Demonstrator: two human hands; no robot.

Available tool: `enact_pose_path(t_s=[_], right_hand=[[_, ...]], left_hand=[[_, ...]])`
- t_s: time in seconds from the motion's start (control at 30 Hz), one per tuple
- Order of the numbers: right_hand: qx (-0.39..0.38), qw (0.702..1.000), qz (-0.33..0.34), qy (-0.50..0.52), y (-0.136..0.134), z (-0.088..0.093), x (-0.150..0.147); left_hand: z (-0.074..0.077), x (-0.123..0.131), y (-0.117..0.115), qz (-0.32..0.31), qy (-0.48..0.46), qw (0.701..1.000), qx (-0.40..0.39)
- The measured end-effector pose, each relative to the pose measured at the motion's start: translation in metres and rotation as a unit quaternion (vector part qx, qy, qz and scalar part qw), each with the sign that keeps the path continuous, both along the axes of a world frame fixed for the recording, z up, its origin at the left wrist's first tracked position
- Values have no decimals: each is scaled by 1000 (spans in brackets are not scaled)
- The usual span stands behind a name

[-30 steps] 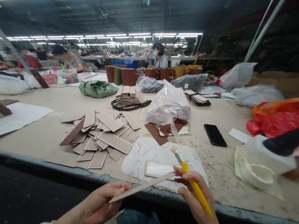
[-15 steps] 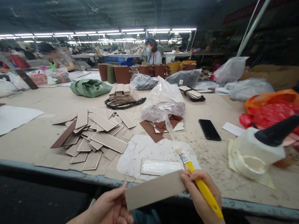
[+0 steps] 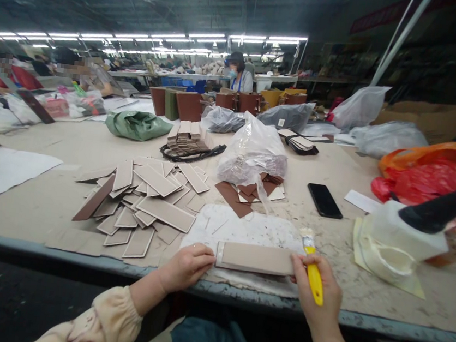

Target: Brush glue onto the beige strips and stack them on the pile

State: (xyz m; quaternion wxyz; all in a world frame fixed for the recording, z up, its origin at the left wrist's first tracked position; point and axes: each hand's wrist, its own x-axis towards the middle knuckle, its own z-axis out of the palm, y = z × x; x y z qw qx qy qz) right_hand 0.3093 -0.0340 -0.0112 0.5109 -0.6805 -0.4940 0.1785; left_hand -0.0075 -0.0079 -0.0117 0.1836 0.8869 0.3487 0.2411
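1. Bright lights (image 3: 169, 37) hang in rows in a big room behind the wide counter (image 3: 381, 306)
2. One flat beige strip (image 3: 259, 258) is at the counter's near edge, on or just over a pale piece (image 3: 220, 251) that peeks out on the left
3. Its long side runs left to right, with short ends toward the hands
4. Left hand (image 3: 188, 265): fingers bent by the left end; I cannot tell if it grips
5. Right hand (image 3: 328, 296): closed around a yellow brush (image 3: 314, 285), bristles pointing away, fingertips at the strip's right end
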Motion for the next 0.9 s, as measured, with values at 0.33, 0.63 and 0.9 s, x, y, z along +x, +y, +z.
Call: enact_pose_path(t_s=[0.33,0.63,0.9], right_hand=[[-39,999,21,-22,10,-9,-6],[-45,995,9,-94,14,-18,-4],[-31,987,-8,-157,17,-26,-2]], left_hand=[[-4,0,7,-40,26,998,-31],[-11,1,9,-54,-11,997,57],[-11,2,9,-45,-4,997,66]])
